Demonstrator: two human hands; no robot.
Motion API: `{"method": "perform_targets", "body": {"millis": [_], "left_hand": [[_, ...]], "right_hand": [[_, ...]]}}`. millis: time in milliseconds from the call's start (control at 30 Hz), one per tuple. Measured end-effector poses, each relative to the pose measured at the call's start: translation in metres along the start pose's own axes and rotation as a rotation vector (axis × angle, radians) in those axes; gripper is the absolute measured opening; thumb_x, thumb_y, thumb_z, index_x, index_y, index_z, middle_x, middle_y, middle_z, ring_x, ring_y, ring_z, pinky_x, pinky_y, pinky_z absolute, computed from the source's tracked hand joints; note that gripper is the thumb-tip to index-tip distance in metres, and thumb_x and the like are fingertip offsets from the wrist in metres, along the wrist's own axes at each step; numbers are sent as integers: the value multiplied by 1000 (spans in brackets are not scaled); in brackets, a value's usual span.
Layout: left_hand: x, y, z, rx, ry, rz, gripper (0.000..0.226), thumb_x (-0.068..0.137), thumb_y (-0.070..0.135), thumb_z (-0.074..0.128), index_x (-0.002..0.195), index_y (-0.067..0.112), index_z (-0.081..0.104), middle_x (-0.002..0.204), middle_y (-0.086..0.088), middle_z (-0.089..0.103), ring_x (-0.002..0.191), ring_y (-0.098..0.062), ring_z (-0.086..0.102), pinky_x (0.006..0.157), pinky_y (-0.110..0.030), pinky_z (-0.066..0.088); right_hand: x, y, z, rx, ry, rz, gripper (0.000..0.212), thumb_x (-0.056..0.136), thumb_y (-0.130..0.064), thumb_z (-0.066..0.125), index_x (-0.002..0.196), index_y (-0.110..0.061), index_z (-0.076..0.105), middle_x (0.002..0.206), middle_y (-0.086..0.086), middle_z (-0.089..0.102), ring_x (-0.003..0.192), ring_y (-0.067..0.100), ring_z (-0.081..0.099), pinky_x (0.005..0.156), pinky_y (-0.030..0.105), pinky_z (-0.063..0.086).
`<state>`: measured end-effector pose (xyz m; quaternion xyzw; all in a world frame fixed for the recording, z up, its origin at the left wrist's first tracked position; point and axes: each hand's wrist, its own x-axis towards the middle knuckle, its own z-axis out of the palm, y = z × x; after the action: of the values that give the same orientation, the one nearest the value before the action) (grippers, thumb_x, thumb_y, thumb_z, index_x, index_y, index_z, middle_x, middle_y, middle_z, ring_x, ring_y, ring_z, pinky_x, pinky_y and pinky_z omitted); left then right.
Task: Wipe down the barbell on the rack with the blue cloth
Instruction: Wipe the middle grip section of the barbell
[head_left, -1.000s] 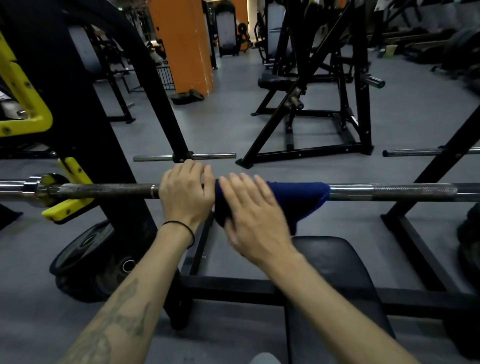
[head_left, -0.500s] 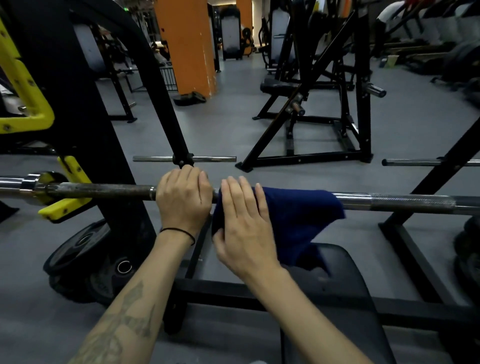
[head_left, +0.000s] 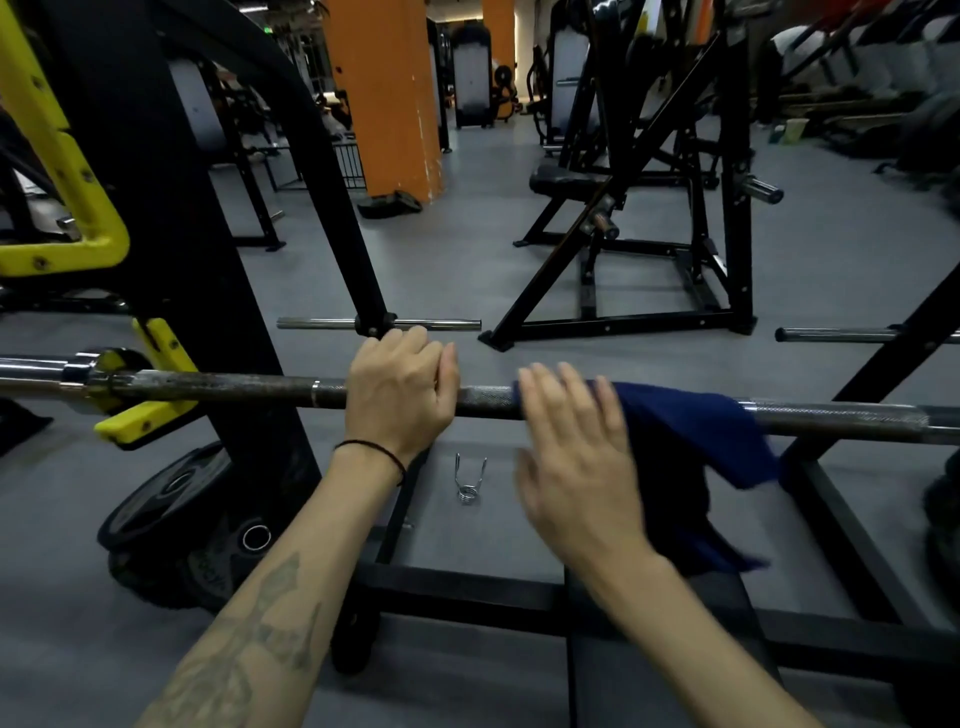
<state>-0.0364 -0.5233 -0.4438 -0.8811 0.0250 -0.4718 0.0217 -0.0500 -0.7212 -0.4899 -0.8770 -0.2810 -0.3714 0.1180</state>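
Observation:
The barbell (head_left: 841, 418) lies across the rack from left to right, resting on a yellow hook (head_left: 148, 415) at the left. My left hand (head_left: 397, 397) grips the bar near its middle, fingers curled over it. A dark blue cloth (head_left: 691, 447) is draped over the bar to the right, one end hanging down. My right hand (head_left: 576, 452) lies on the cloth's left end with fingers stretched over the bar, blurred by motion. A short stretch of bare knurled bar shows between the hands.
A metal spring collar (head_left: 470, 480) lies on the floor under the bar. Black weight plates (head_left: 171, 501) lean by the left upright (head_left: 208, 291). The black bench pad (head_left: 670, 654) is below my right arm. Another black machine (head_left: 649, 234) stands beyond.
My right hand has slid right along the bar with the cloth, opening a gap from my left hand. The cloth now hangs lower. My left hand keeps its grip.

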Motion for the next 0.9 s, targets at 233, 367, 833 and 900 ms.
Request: {"method": "perform_targets", "body": {"millis": [233, 367, 833, 900], "left_hand": [[10, -7, -3, -69, -109, -37, 41, 94, 27, 43, 56, 11, 48, 56, -4, 48, 48, -28, 47, 54, -28, 27], [28, -6, -8, -18, -453, -106, 49, 95, 38, 35, 58, 12, 53, 62, -7, 50, 66, -35, 54, 61, -35, 34], [-4, 4, 1, -101, -100, -223, 39, 102, 31, 34, 67, 17, 45, 67, -3, 49, 63, -25, 46, 59, -34, 29], [-4, -1, 0, -96, -99, -181, 36, 101, 31, 36, 70, 16, 47, 72, -3, 49, 68, -23, 45, 63, -33, 27]], "right_hand": [[27, -21, 22, -35, -9, -143, 74, 88, -25, 71, 153, -5, 41, 144, 12, 52, 136, 32, 48, 121, 44, 24], [4, 33, -2, -46, 25, -76, 72, 87, -32, 70, 150, -7, 47, 139, 13, 55, 131, 32, 47, 121, 43, 20], [24, -39, 7, 14, -110, -22, 81, 87, -41, 66, 153, -2, 39, 153, 17, 46, 146, 34, 38, 125, 48, 12], [33, -47, 10, 20, -121, -69, 77, 90, -39, 60, 154, -3, 38, 154, 16, 45, 146, 32, 38, 125, 45, 11]]}}
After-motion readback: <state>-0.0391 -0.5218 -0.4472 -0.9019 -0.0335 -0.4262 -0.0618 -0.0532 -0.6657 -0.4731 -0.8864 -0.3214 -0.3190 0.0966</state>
